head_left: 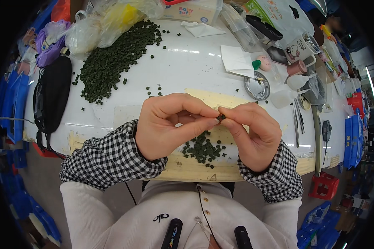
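I see left hand (164,124) and right hand (253,130) fingertips pressed together, pinching one small dark-green cylindrical bead (221,118) above small green bead pile (202,148) on white table (187,70). Judged mid-handling; next needs steady fine pinch.

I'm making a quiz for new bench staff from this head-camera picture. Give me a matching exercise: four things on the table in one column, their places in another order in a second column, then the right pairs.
Things:
1. large heap of dark green pieces
2. small heap of dark green pieces
3. round metal lid
4. black pouch

Places:
A. at the table's left edge
B. right of centre, below a white paper sheet
C. under the left hand and right hand, at the near edge
D. far left of the tabletop, beside plastic bags

Pairs: 1-D, 2-C, 3-B, 4-A
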`<state>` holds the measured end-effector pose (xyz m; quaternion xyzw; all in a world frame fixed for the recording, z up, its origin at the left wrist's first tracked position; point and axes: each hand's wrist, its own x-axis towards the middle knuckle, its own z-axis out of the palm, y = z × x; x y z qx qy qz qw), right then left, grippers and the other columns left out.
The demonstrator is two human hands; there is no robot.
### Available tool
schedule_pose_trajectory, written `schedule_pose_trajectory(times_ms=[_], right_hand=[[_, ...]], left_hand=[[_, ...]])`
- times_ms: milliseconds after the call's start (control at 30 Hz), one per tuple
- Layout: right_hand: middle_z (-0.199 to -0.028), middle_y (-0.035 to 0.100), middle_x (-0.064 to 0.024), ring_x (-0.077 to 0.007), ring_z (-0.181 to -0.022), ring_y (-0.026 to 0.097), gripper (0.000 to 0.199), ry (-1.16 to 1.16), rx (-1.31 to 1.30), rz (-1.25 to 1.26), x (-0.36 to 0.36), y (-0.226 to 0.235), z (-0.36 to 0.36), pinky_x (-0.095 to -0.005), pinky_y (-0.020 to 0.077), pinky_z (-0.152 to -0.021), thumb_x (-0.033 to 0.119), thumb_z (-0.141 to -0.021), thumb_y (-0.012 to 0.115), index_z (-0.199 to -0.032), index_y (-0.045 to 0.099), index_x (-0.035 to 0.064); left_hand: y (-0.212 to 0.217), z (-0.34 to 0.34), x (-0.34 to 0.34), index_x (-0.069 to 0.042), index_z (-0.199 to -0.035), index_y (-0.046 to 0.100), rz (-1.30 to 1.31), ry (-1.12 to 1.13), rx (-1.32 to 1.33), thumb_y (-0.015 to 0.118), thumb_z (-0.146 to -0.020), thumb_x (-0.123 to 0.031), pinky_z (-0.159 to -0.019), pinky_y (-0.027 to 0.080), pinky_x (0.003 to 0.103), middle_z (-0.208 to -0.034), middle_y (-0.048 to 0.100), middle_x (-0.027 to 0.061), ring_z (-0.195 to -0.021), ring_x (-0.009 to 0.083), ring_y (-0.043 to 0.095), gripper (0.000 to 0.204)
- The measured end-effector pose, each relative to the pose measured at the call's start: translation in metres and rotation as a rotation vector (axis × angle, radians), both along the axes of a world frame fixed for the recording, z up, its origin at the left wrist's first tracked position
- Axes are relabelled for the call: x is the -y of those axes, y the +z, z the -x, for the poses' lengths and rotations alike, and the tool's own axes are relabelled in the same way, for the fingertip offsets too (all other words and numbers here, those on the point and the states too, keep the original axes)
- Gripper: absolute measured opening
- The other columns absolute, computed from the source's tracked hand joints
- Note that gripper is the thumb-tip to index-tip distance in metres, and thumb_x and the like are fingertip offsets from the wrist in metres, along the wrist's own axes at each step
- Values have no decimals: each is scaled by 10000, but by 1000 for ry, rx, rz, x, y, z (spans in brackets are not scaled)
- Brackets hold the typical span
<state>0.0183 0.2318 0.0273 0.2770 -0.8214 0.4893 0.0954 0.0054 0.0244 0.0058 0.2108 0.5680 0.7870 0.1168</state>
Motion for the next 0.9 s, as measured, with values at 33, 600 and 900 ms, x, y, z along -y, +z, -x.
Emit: schedule_pose_trajectory(times_ms=[33, 600, 900], right_hand=[[-878, 652, -119, -182, -759, 632, 232, 1, -2, -1, 0, 0, 0, -253, 504, -675, -13, -844, 671, -1075, 679, 4], [-849, 645, -127, -226, -729, 645, 263, -25, -87, -15, 4, -1, -2, -286, 516, -654, -58, -778, 683, -1038, 674, -20], [-877, 646, -121, -201, -756, 645, 283, -1, -48, -11, 3, 2, -1, -268, 513, -649, -65, -808, 660, -1086, 671, -12]], left_hand=[[0, 0, 0, 63, -1025, 638, 4, 4, -17, 616, -841, 128, -782, 551, 246, -968, 654, 136, -880, 162, 663, 196], [-3, -3, -3, 33, -971, 669, 93, 67, -105, 628, -803, 153, -748, 540, 250, -976, 659, 138, -878, 158, 648, 210], [-3, -1, -4, 43, -967, 661, 56, 113, -96, 637, -792, 159, -754, 551, 261, -961, 666, 139, -862, 171, 660, 211]])
